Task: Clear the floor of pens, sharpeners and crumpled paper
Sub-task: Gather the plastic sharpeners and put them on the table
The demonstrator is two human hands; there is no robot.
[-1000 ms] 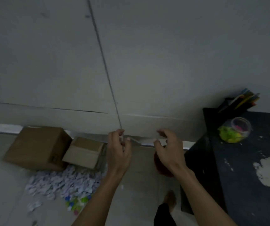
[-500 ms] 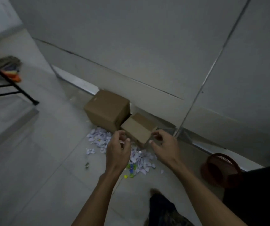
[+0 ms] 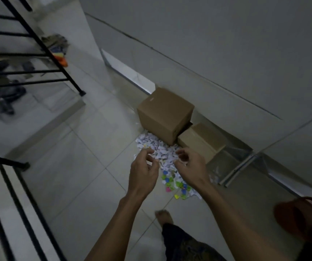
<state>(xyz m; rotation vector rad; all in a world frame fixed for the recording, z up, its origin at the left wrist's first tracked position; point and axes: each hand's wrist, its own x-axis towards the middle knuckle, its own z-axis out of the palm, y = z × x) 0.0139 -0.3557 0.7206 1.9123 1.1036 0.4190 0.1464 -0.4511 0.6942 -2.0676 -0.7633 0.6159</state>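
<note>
Paper scraps lie heaped on the floor against the large box, coloured bits at the heap's near edge. Both hands, left and right, hover above, fingers loosely curled, holding nothing. The scraps are probably light, soft and loose; scooping from the heap's edges should serve.

The hands hide part of the paper pile.

Bare forearms without sleeves, left hand and right hand ungloved, dark patterned trousers, bare foot
</note>
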